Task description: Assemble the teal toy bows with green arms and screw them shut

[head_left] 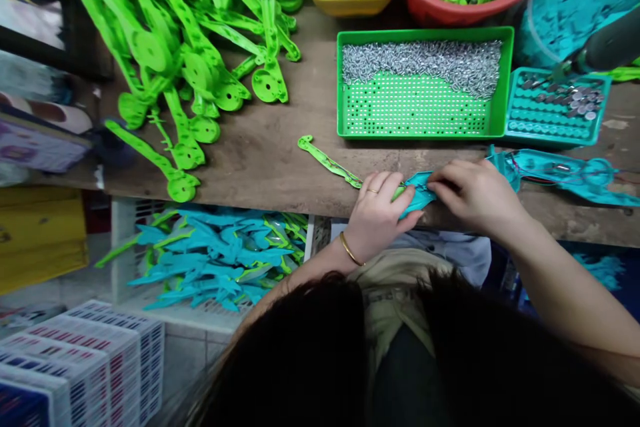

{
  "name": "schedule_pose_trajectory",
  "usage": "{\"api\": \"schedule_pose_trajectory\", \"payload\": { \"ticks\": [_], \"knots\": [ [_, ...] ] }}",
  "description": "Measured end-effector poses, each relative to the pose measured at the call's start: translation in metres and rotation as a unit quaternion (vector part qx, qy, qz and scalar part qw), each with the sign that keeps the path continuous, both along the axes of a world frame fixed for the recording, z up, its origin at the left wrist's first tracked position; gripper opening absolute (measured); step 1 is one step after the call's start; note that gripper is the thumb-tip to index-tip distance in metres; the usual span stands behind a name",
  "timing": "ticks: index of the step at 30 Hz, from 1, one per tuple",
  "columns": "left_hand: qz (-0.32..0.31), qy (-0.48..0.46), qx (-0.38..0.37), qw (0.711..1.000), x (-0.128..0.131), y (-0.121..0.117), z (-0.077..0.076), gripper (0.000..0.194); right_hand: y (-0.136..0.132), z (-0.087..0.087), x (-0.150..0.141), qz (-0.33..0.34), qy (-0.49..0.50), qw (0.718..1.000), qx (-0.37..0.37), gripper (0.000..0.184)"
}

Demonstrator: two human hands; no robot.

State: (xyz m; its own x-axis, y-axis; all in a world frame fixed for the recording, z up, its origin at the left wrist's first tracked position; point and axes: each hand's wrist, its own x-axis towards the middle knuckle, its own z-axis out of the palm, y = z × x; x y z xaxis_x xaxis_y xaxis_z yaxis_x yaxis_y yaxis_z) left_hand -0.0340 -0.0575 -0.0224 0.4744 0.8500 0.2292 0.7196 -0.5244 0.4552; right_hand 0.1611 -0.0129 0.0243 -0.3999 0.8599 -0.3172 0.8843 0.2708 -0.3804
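At the bench's front edge my left hand is closed around a long plastic piece whose green arm sticks out to the left. Its turquoise part shows between my two hands. My right hand pinches with thumb and fingertips at this turquoise part; whatever small thing the fingertips grip is too small to make out. Just right of that hand lies another turquoise plastic shell, its hollow side up, with thin red wires and a small metal part inside.
Beyond my hands stands a green tray of screws, beside a turquoise basket with small metal discs. A power screwdriver reaches in at right. Green plastic parts pile up at left. Below the bench, a white crate holds turquoise-green pieces.
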Motion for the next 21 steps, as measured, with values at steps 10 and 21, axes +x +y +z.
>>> {"api": "schedule_pose_trajectory", "payload": {
  "ticks": [10,21],
  "knots": [
    [-0.007,0.016,0.043,0.999,0.000,0.002,0.002,0.037,0.003,0.007,-0.010,-0.001,-0.090,0.996,0.019,0.027],
    [-0.024,0.034,0.047,0.998,-0.001,0.003,0.000,0.048,-0.002,-0.004,0.004,-0.016,-0.026,0.996,0.085,0.021]
  ]
}}
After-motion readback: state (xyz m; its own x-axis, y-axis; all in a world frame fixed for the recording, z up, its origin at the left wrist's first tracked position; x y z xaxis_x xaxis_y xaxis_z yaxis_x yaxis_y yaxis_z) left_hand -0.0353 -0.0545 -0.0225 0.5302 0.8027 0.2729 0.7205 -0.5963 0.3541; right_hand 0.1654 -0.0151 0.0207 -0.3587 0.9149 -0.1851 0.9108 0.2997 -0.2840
